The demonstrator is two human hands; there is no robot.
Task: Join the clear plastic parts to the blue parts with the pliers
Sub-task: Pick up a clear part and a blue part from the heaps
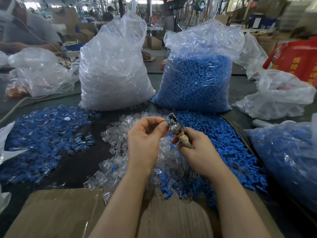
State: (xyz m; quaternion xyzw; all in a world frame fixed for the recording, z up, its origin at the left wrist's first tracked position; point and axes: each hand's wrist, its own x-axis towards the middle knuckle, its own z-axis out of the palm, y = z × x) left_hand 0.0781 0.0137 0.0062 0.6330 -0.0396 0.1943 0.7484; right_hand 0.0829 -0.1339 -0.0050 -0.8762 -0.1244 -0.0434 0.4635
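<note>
Right hand grips the pliers, left hand pinches a part, seemingly blue, at their head.

Both forearms are bare from wrist to elbow, no sleeves reaching them. The left hand and right hand wear no gloves, rings or watch.

Blue parts, clear plastic parts, silver pliers.
</note>
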